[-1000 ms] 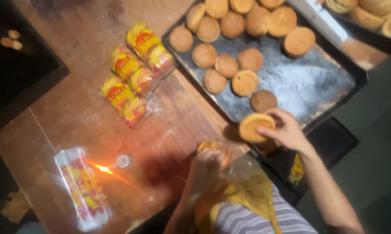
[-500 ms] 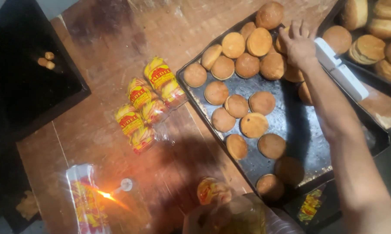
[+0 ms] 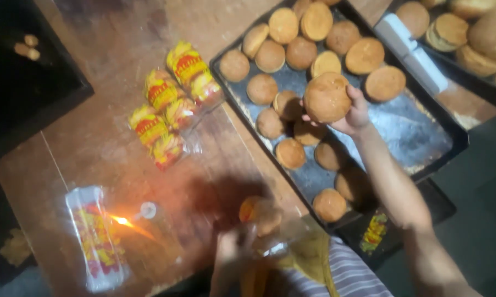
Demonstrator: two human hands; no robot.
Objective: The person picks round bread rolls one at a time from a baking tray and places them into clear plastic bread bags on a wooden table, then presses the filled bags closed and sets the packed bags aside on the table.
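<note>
Bun (image 3: pixel 327 97), round and golden-brown, sits lifted above the dark baking tray (image 3: pixel 424 140), and we see it gripped from beneath by our right hand (image 3: pixel 351 113), whose fingers curl around its right and lower edge. From the head camera, the tray runs diagonally across the upper right of the wooden worktop (image 3: pixel 99 137) and carries many more buns of the same kind in loose rows, with a bare, floury patch just right of the raised one. Our left hand (image 3: pixel 232 254) is low in the picture, near our body, closed around a clear plastic bag (image 3: pixel 275 236) that already has an orange-brown bun (image 3: pixel 257 213) inside; the blur keeps us from telling how tightly the fingers close. Left of the tray lie three filled packets (image 3: pixel 171 104) printed in yellow and red, side by side and touching. Nearer the lower left, a small flame (image 3: pixel 121 221) burns on the worktop beside a little white holder, just right of a flat stack of empty printed bags (image 3: pixel 94 242). A second tray (image 3: pixel 467 38) of buns shows at the top right corner, and a white strip (image 3: pixel 413 52) lies between the two trays.
</note>
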